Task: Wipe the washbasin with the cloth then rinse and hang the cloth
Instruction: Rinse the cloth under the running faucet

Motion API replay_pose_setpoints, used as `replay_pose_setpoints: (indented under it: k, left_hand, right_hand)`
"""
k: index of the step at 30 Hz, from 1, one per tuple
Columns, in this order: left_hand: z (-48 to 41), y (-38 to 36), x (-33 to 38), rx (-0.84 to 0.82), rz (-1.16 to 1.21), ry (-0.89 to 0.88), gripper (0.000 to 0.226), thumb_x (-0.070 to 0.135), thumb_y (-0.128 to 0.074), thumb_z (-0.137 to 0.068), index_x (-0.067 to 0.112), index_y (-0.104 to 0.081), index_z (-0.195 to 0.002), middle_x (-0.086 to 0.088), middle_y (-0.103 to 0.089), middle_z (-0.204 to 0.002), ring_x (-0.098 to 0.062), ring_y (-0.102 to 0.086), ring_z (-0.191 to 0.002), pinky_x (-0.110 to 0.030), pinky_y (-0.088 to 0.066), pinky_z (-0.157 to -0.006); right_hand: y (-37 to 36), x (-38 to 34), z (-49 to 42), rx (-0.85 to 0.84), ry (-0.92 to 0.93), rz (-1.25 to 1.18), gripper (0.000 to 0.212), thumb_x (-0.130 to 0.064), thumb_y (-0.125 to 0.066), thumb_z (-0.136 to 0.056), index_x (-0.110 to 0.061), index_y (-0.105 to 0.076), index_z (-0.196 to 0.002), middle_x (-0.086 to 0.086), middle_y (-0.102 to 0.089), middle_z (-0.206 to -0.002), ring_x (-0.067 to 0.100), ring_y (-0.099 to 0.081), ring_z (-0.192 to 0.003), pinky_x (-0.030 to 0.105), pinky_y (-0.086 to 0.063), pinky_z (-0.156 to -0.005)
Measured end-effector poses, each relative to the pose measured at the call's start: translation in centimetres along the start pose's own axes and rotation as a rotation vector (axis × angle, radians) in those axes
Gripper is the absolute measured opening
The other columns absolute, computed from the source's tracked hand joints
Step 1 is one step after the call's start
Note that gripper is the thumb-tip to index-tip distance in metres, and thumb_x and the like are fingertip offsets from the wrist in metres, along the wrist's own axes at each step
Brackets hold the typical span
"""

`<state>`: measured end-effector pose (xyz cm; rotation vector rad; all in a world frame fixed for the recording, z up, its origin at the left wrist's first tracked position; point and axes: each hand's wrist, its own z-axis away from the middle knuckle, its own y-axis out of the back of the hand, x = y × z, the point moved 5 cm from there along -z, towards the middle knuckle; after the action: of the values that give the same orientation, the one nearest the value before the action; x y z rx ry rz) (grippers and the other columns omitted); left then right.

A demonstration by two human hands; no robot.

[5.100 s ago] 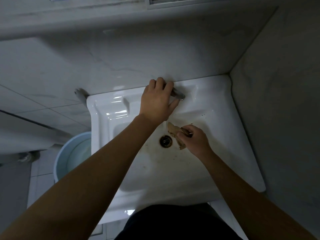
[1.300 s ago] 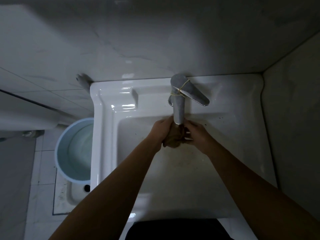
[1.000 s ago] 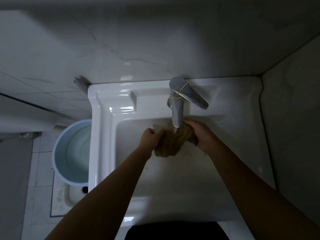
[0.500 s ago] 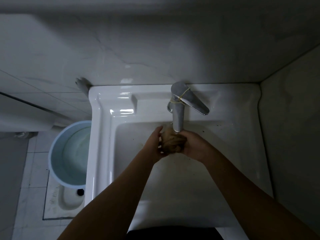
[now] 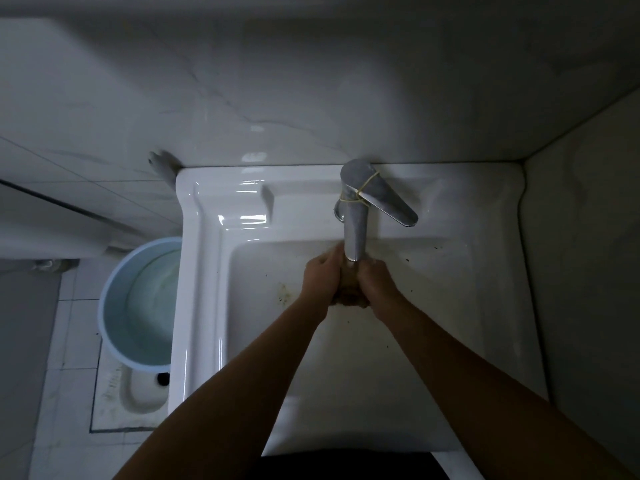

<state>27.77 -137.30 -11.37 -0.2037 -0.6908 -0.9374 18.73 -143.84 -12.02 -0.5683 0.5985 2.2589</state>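
Centre of frame: the left hand [image 5: 320, 277] and the right hand [image 5: 375, 284] are pressed together, both closed around a bunched brown cloth [image 5: 349, 294] directly below the spout of the chrome tap [image 5: 355, 216]. A yellow rubber band [image 5: 362, 194] loops the tap body. The cloth is over the stained white washbasin [image 5: 207, 271]. At left of frame, a pale blue bucket [image 5: 114, 306] stands on the floor.
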Motion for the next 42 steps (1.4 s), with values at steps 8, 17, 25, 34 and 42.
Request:
replay_pose_setpoints:
  k: [8,17,25,34,42]
  left_hand:
    - [0.3,0.0,0.1,0.092,-0.023,-0.050,0.033,0.031,-0.047,-0.103,0.022,-0.061,-0.074,-0.003,-0.065,-0.075,-0.016,-0.063,-0.068,-0.024,-0.052,-0.051]
    - [-1.2,1.8,-2.5,0.065,0.158,0.188,0.045,0.054,-0.051,-0.097,0.014,-0.064,-0.115,-0.012,-0.071,-0.108,-0.023,-0.069,-0.091,-0.031,-0.055,-0.060]
    - [-1.0,1.2,-1.9,-0.060,0.326,0.165,0.036,0.018,-0.066,-0.082,0.001,-0.062,-0.114,-0.017,-0.066,-0.097,-0.024,-0.064,-0.074,-0.031,-0.056,-0.059]
    - [0.1,-0.1,-0.1,-0.180,0.540,0.162,0.017,0.024,-0.055,-0.086,0.011,-0.064,-0.091,-0.009,-0.063,-0.074,-0.023,-0.063,-0.064,-0.030,-0.054,-0.060]
    - [0.5,0.6,-1.5,-0.100,0.531,0.214,0.027,0.014,-0.064,-0.083,0.003,-0.066,-0.108,-0.021,-0.070,-0.092,-0.034,-0.071,-0.076,-0.051,-0.060,-0.083]
  right_hand:
    - [0.2,-0.8,0.7,-0.011,0.083,0.093,0.035,-0.020,-0.038,-0.105,0.003,-0.063,-0.116,0.021,-0.066,-0.110,0.040,-0.062,-0.111,0.031,-0.053,-0.080]
    - [1.6,-2.0,0.9,-0.044,0.137,-0.081,0.020,-0.021,-0.053,-0.097,-0.020,-0.066,-0.082,0.001,-0.066,-0.074,0.014,-0.060,-0.065,0.025,-0.044,-0.057]
    - [2.7,0.2,0.5,-0.002,0.036,-0.146,0.013,-0.023,-0.067,-0.087,-0.014,-0.074,-0.080,0.005,-0.073,-0.075,0.016,-0.066,-0.068,0.026,-0.051,-0.063]
    - [2.6,-0.3,1.8,-0.085,0.278,-0.089,0.020,-0.001,-0.065,-0.084,-0.015,-0.077,-0.090,0.000,-0.075,-0.084,0.016,-0.071,-0.083,0.028,-0.055,-0.075]
    - [6.0,-1.9,3.1,0.035,0.348,-0.102,0.014,-0.011,-0.064,-0.089,-0.018,-0.076,-0.089,-0.003,-0.078,-0.087,0.010,-0.072,-0.085,0.023,-0.049,-0.076]
